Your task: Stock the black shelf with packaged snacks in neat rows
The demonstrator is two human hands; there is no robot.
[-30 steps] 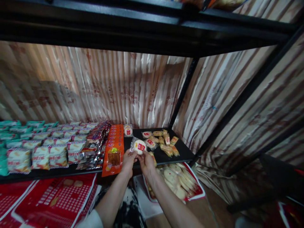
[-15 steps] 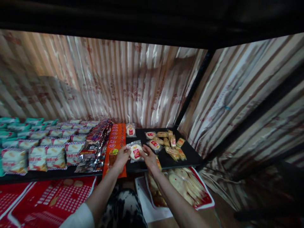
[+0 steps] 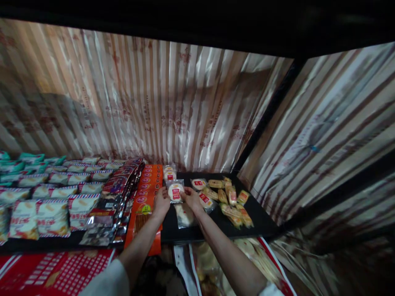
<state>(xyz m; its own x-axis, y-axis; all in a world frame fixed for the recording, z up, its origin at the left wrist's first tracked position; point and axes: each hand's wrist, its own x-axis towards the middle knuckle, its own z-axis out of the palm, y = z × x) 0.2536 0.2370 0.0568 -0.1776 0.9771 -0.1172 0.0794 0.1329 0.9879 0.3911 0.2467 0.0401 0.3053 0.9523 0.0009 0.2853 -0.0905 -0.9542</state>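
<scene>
A round white cracker in a clear packet with a red label [image 3: 175, 192] is held upright by its two sides above the black shelf [image 3: 212, 226]. My left hand [image 3: 162, 202] pinches its left edge. On the right edge, the fingers of my right hand [image 3: 191, 199] are closed. Right behind it a similar round packet [image 3: 169, 172] lies at the back of the shelf. Below my hands, nearer the front edge, is another clear packet with a pale round piece [image 3: 184, 216], partly covered by my right wrist.
Left of my hands hangs an orange strip pack [image 3: 144, 189], beside dark shiny packets [image 3: 115, 185] and rows of white bags [image 3: 52, 216]. Loose yellow packets [image 3: 231, 195] lie on the right. A black post [image 3: 262, 123] stands in the corner; a red bag [image 3: 68, 267] is below.
The held packet has moved toward the back of the shelf, close to the rear round packet. Another clear packet has come into sight beneath my hands. The view has shifted.
</scene>
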